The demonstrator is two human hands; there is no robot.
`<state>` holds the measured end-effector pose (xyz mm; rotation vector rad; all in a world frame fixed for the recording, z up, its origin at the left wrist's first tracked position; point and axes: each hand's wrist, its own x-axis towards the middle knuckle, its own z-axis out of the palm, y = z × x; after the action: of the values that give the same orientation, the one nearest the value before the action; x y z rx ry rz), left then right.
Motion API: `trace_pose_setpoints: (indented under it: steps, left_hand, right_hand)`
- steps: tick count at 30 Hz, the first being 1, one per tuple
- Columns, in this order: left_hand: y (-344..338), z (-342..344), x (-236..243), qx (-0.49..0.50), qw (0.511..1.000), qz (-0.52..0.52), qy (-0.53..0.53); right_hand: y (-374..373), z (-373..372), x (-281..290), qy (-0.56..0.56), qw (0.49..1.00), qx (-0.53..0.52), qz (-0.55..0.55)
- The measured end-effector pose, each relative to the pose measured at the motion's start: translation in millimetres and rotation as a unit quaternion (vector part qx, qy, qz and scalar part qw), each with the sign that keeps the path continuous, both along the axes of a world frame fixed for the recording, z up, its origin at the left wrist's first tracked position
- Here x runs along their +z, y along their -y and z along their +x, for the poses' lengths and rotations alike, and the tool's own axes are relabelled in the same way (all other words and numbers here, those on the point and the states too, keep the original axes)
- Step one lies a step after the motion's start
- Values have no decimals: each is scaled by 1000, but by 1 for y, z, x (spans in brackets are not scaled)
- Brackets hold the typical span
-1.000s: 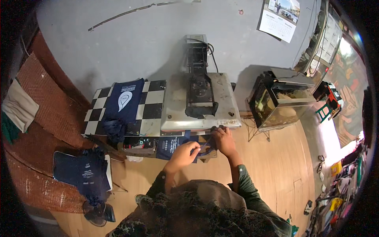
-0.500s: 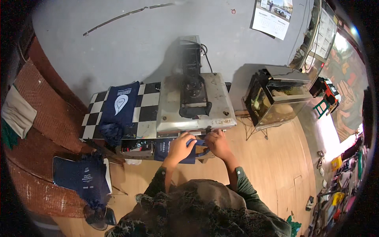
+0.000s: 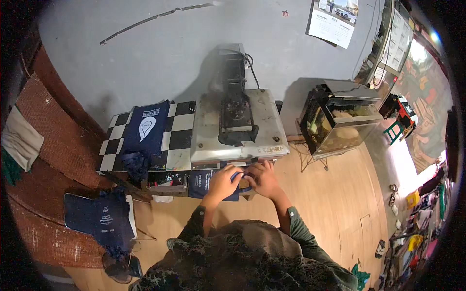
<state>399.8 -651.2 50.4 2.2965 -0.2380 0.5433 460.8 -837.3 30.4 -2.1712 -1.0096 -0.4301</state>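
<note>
A navy bag [image 3: 203, 186] with white print lies at the front of a heat press [image 3: 239, 154], partly hidden under the metal plate. Its strap loops out to the right between my hands. My left hand [image 3: 223, 183] pinches the strap, thumb toward the right. Close beside it, my right hand [image 3: 264, 180] has its fingers bent down over the same strap. The two hands are nearly touching, just below the plate's front edge.
Left of the press, another printed navy bag [image 3: 148, 128] lies on a checkered tabletop [image 3: 180, 123]. More navy bags [image 3: 104, 220] rest on a stool at lower left. A glass tank [image 3: 347, 131] stands to the right on a thin metal stand. A calendar [image 3: 334, 24] hangs on the wall.
My right hand has shifted a little left, closer to my left hand, and its fingers have moved along the strap. My left hand stays almost in place.
</note>
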Motion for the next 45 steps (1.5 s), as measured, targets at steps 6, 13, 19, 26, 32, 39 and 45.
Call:
trace_pose_setpoints:
  steps: [6, 13, 19, 26, 32, 39, 45]
  left_hand:
    - [-1, -5, 5, 5, 999, -21, -50]
    - [-13, -3, -2, 21, 1000, 5, -8]
    - [-7, -3, -4, -4, 1000, 17, 7]
    - [-5, -3, 0, -32, 999, 34, 29]
    - [-18, -6, -1, -35, 998, 50, 13]
    - [-25, -11, -4, 6, 995, 102, 9]
    - [-19, -16, -6, -10, 997, 79, 23]
  right_hand:
    - [-6, 2, -8, -30, 999, 18, -6]
    - [5, 8, -4, -29, 1000, -3, -4]
    - [-2, 0, 9, 8, 1000, -19, 7]
    - [-4, -5, 13, -52, 997, 39, -30]
    - [7, -1, 8, -51, 997, 34, -36]
    - [9, -4, 11, 13, 998, 6, -65]
    - [-5, -19, 12, -44, 994, 33, -94]
